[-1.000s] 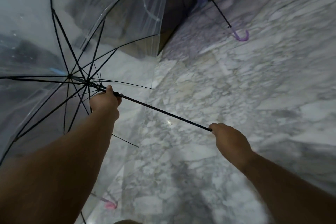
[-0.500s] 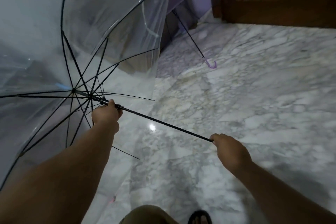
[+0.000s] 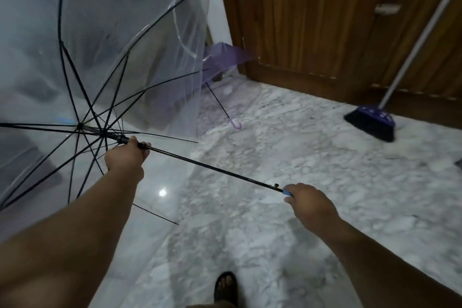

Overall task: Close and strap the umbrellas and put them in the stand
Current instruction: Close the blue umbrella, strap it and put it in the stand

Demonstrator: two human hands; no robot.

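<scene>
The open clear umbrella (image 3: 112, 57) fills the left of the frame. The left hand (image 3: 125, 157) clenches its shaft by the runner; the right hand (image 3: 310, 204) grasps the blue handle (image 3: 287, 192) at centre right. A purple umbrella (image 3: 225, 57) lies open on the marble floor (image 3: 325, 157) at upper centre.

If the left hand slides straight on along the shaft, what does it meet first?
Probably the runner where the black ribs join, just ahead of the left hand on the clear umbrella; depth is unclear.
</scene>
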